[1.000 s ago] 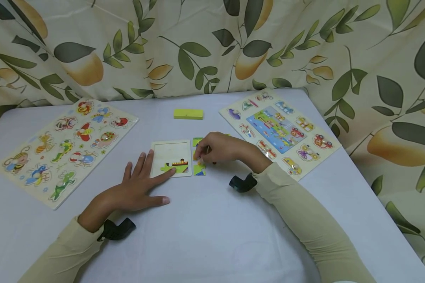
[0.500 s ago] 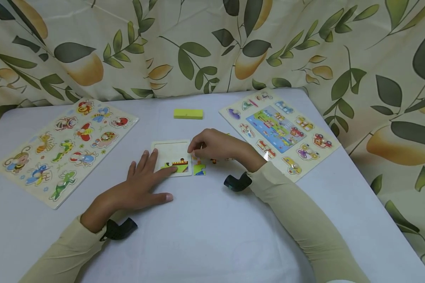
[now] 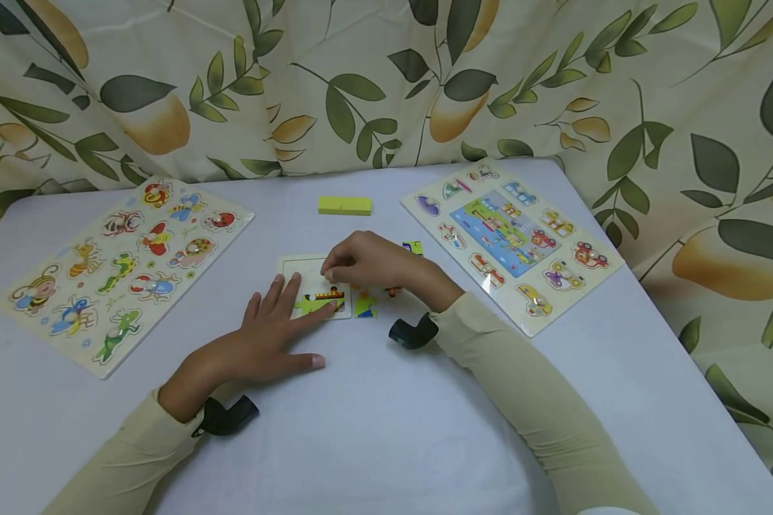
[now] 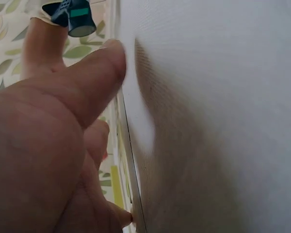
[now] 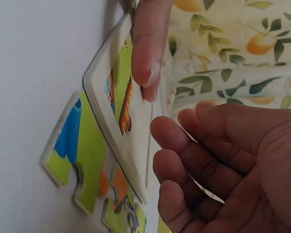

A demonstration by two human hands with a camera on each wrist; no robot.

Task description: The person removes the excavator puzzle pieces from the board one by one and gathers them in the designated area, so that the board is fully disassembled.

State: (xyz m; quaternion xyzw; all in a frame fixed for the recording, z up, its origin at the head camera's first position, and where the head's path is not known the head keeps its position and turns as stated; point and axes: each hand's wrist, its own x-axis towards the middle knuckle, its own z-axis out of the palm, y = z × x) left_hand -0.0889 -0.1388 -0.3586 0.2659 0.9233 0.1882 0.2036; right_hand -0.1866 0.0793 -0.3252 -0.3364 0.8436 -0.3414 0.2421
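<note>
My left hand [image 3: 258, 343] lies flat over the left side of a small white puzzle tray [image 3: 305, 266], fingers spread and straight. Its index finger touches the green pieces with a red-and-black picture [image 3: 309, 305] along the tray's near edge. Over the upper right of the tray is my right hand [image 3: 370, 261], thumb and forefinger drawn together and the other fingers curled. No piece shows at those fingertips in the right wrist view; I cannot tell whether one is pinched out of sight. A loose green-and-blue jigsaw piece [image 5: 82, 145] lies beside the tray, with several more beyond.
A yellow-green block [image 3: 344, 206] sits at the back. An insect puzzle board [image 3: 135, 248] lies on the left, a vehicle puzzle board [image 3: 434, 192] on the right. Another loose piece [image 3: 413, 247] shows behind the right forearm. A leaf-patterned curtain [image 3: 335, 43] hangs behind the table.
My right hand has moved left from the loose pieces to over the tray. The left hand has shifted slightly right, its index finger still on the tray pieces.
</note>
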